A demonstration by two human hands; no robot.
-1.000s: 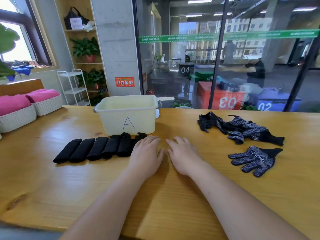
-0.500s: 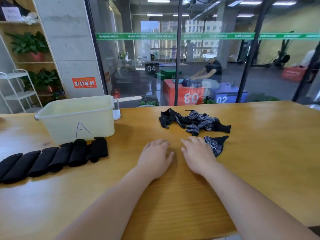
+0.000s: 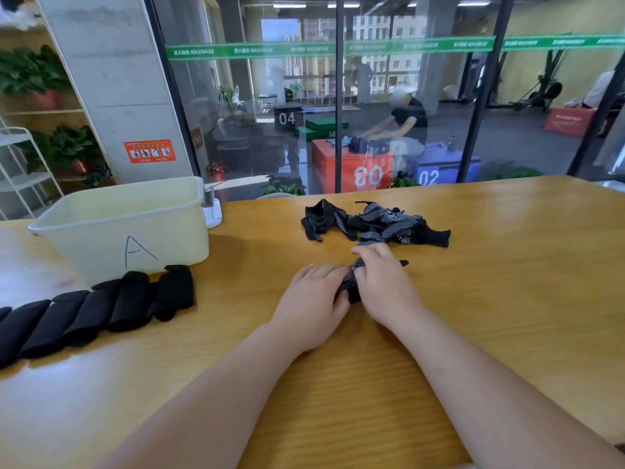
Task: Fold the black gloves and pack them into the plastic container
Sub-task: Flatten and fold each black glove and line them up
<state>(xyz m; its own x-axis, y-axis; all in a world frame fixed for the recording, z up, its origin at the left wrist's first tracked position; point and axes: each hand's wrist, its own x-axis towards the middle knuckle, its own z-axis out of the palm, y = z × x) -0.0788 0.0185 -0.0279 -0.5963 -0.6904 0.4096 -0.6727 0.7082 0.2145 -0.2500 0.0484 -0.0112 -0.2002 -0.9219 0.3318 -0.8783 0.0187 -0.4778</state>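
Observation:
One black dotted glove (image 3: 351, 282) lies bunched on the wooden table (image 3: 507, 299) between my two hands. My right hand (image 3: 385, 282) covers its right side and my left hand (image 3: 314, 296) grips its left end, fingers curled onto the fabric. Behind them sits a loose pile of black gloves (image 3: 375, 225). A row of folded black gloves (image 3: 98, 306) stretches along the left, in front of the pale plastic container (image 3: 128, 225) marked "A". The container's inside is hidden from here.
A small white object (image 3: 212, 211) stands right of the container. A glass wall runs behind the table's far edge. White shelves and potted plants stand at the far left.
The view has swung right. My right hand reached the single glove and pulled it to the middle, and my left hand has closed onto it; before, both lay flat on the table.

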